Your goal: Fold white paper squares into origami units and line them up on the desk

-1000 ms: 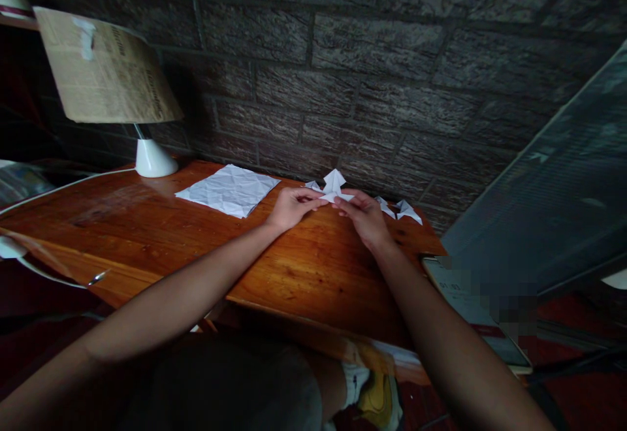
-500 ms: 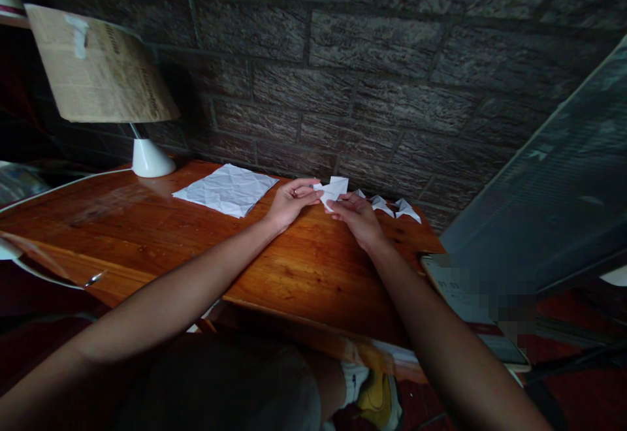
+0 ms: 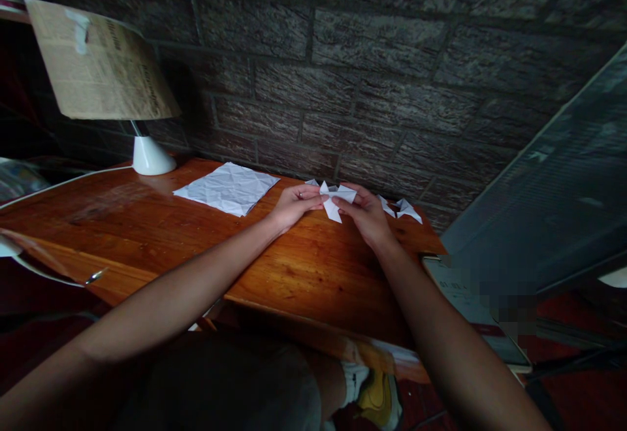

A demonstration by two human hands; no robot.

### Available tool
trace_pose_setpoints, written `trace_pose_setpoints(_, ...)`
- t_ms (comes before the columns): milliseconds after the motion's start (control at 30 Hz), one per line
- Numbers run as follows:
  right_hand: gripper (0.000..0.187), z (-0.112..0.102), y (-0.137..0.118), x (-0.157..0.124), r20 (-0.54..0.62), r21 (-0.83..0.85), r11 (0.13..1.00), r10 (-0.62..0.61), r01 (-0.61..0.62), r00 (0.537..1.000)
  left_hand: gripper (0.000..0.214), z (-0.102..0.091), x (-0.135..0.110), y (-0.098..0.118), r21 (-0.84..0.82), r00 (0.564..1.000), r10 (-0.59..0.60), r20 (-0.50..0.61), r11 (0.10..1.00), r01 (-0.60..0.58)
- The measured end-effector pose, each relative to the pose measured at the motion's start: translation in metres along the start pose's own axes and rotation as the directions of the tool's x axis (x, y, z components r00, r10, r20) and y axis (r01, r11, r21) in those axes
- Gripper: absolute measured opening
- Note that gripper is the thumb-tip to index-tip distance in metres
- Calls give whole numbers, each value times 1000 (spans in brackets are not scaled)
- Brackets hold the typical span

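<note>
Behind the desk, the stone-block wall (image 3: 382, 52): it closes off the far side, so there's little room beyond your fingers.
Wooden desk (image 3: 294, 268): your forearms reach across it, its front stretch bare between them.
Newsprint-shaded lamp (image 3: 108, 65): up at the left, well apart from you, and the light looks dim for fine creases.
Creased white sheets (image 3: 225, 188): flat, just left of your left hand; a sideways sweep could push them.
Left hand (image 3: 292, 207): thumb and fingers pinching the near end of the paper.
Right hand (image 3: 365, 212): thumb pressed on the front, fingers behind, nipping the other side.
Folded paper piece (image 3: 339, 196): here it is, between both hands at the desk's far side, points sticking out; whether it touches the wood, you can't tell. Pull unevenly and a fold may spring open or tear; squeeze hard and a point may crumple.
Small folded pieces (image 3: 408, 210): right beyond your right hand, where a knuckle could scatter them.
</note>
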State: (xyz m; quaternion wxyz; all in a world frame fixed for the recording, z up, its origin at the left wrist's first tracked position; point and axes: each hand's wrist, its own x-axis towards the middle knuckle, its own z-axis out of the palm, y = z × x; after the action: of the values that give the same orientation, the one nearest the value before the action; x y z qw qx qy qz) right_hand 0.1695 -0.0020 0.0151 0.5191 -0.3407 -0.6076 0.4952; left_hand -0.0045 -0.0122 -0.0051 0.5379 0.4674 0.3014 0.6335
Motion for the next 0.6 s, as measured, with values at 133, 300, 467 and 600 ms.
trace_pose_setpoints(133, 37, 2, -1, -2, 34, -46, 999, -26, 28, 999, 32, -2, 1, 0, -58, 999, -51, 1, 997, 51)
trace_pose_setpoints(300, 36, 3, 1, -3, 50, -104, 992, -63, 68, 997, 33, -6, 3, -3, -76, 994, -106, 20, 991, 107)
trace_pose_setpoints(467, 32, 3, 5, -3, 83, -116, 992, -48, 58, 995, 34, -7, 3, -4, -77, 991, -130, 24, 988, 132)
trace_pose_setpoints(600, 33, 3, 8, -2, 85, -134, 989, -52, 63, 995, 36, -6, 3, -2, -54, 990, -138, 37, 989, 140)
